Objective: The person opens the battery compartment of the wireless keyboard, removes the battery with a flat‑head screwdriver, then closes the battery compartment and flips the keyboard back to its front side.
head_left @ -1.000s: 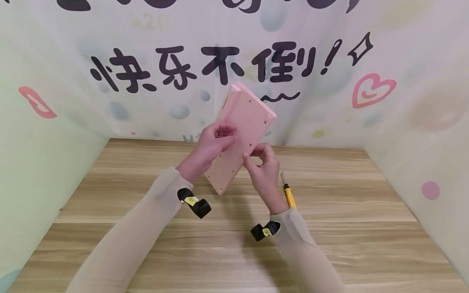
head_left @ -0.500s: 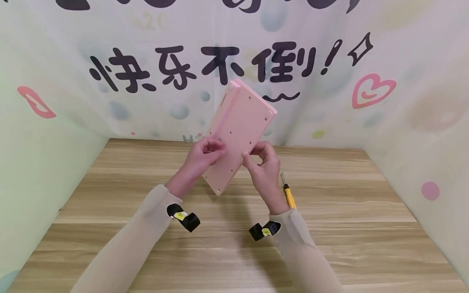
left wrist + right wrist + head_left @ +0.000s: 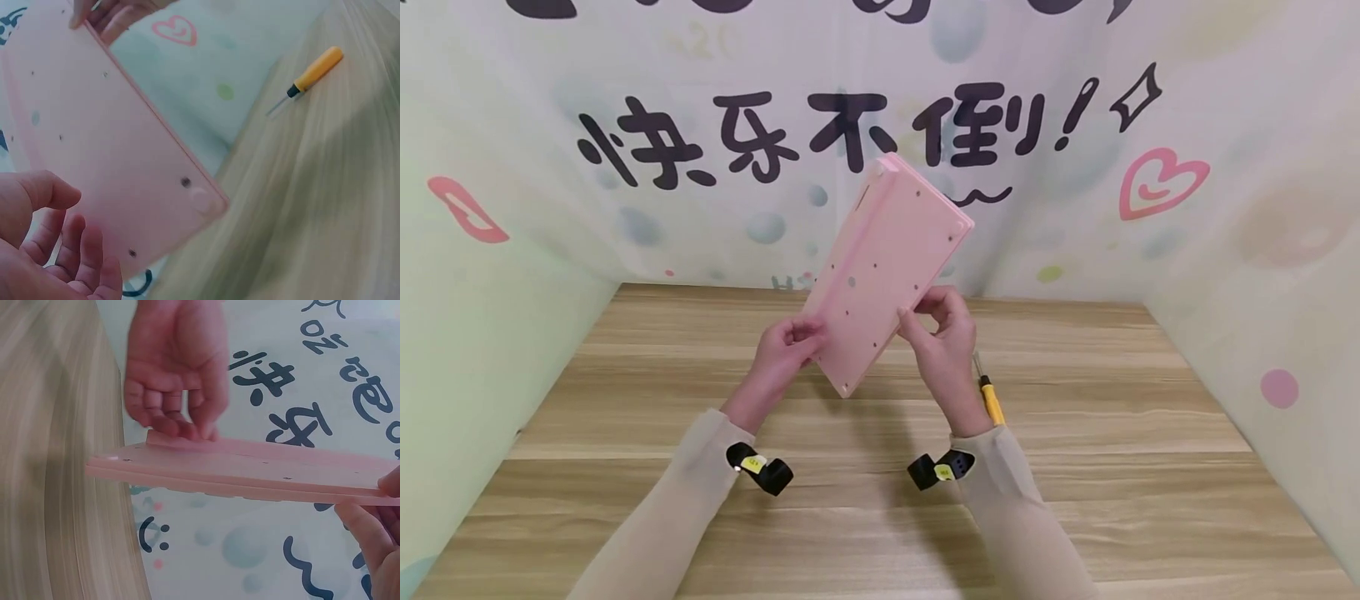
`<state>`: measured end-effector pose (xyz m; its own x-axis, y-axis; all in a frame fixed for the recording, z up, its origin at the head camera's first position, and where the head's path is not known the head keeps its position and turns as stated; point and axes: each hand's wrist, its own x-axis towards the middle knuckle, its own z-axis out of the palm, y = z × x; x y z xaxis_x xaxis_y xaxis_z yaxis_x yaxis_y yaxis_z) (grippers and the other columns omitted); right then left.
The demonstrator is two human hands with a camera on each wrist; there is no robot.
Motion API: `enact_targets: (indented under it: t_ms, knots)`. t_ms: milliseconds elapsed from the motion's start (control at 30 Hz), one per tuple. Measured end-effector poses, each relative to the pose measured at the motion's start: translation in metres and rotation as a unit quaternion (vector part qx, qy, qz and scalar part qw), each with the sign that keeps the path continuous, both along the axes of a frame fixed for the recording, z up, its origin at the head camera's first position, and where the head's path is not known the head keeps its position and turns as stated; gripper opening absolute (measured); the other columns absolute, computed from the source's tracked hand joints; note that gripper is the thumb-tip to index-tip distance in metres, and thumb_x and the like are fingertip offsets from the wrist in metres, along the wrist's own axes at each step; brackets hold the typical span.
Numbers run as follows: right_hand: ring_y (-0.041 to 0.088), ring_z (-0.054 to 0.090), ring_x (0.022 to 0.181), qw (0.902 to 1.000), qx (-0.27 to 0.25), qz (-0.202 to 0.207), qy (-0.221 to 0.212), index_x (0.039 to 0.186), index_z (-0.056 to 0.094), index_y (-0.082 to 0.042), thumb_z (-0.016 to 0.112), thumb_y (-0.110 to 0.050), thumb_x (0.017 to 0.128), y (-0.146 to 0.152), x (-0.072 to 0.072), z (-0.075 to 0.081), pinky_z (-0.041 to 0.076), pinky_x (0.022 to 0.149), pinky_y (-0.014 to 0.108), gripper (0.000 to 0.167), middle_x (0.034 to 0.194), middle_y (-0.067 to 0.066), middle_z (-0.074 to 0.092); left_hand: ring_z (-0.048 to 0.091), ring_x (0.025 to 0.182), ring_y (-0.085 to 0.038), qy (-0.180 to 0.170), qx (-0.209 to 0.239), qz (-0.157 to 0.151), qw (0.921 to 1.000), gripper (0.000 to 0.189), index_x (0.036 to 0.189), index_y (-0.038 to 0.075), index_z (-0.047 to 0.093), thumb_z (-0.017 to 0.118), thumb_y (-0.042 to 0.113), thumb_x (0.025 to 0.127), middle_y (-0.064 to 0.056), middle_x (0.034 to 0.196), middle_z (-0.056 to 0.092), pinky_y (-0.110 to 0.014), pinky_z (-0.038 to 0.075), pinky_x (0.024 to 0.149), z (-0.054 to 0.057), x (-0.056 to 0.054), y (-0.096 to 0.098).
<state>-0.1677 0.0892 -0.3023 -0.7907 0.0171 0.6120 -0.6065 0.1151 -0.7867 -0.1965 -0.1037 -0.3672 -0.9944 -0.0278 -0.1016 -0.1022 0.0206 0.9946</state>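
Note:
A pink keyboard [image 3: 880,267] is held tilted above the table, its underside with several small screws facing the person. My right hand [image 3: 942,350] pinches its lower right long edge, thumb on the underside and fingers behind, as the right wrist view also shows. Close to the opposite long edge is my left hand [image 3: 778,358], its fingers loosely bent. In the left wrist view, the left thumb [image 3: 59,190] and fingers overlap the underside with a gap between them and nothing held there. A raised ridge [image 3: 187,442] runs along the edge nearest the left fingertips.
On the wooden table [image 3: 850,517], a screwdriver [image 3: 991,402] with a yellow handle lies just right of the right hand. A printed cloth [image 3: 700,225] with dark lettering hangs behind the table, and pale walls stand at both sides.
My left hand has moved down and left along the keyboard, from its middle toward the lower left edge. The right hand keeps its grip, and the keyboard's upper end has risen slightly.

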Motion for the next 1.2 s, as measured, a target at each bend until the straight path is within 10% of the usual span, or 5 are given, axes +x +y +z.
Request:
enact_targets:
  t_ms: [600,1200]
  knots:
    - [0.021,0.055,0.081,0.999,-0.044,0.001,0.009,0.097,0.05,0.014,0.057,0.01,0.082,0.001,-0.015,-0.011,0.054,0.062,0.028,0.017,0.092,0.02,0.054,0.054,0.086,-0.017,-0.079,0.106,0.065,0.989,0.031,0.115,0.002,0.048,0.06,0.006,0.087,-0.003,0.097,0.05,-0.025,0.048,0.07,-0.036,0.007,-0.004]
    - [0.02,0.056,0.083,0.997,-0.077,0.009,0.0,0.099,0.049,0.008,0.06,0.004,0.083,0.002,-0.021,-0.02,0.054,0.061,0.033,0.019,0.093,0.013,0.055,0.061,0.083,-0.015,-0.052,0.342,-0.003,0.9384,0.021,0.105,0.008,0.042,0.047,-0.006,0.091,-0.002,0.093,0.062,-0.028,0.05,0.078,-0.05,0.006,-0.01]
